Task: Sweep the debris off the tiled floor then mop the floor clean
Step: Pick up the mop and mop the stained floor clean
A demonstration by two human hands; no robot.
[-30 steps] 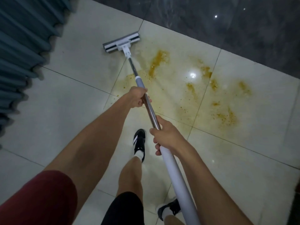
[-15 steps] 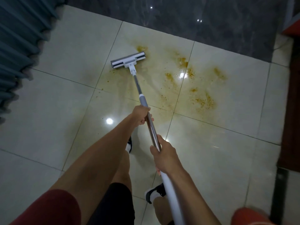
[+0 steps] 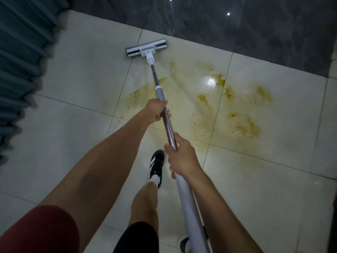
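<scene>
Mopping under way, far from done. Left hand (image 3: 156, 110) and right hand (image 3: 182, 157) both wrapped round mop (image 3: 170, 130) pole. Head (image 3: 145, 48) flat on floor (image 3: 76, 73), near dark border. Yellow stain (image 3: 237, 110) smeared wide, mostly uncleaned.

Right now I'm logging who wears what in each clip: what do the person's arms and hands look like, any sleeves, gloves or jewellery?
Both forearms are bare. The left arm shows a short dark red sleeve at the upper arm; the right upper arm is out of frame, so its sleeve cannot be seen. The left hand and right hand are ungloved, with no visible rings, watch or wristbands.
</scene>
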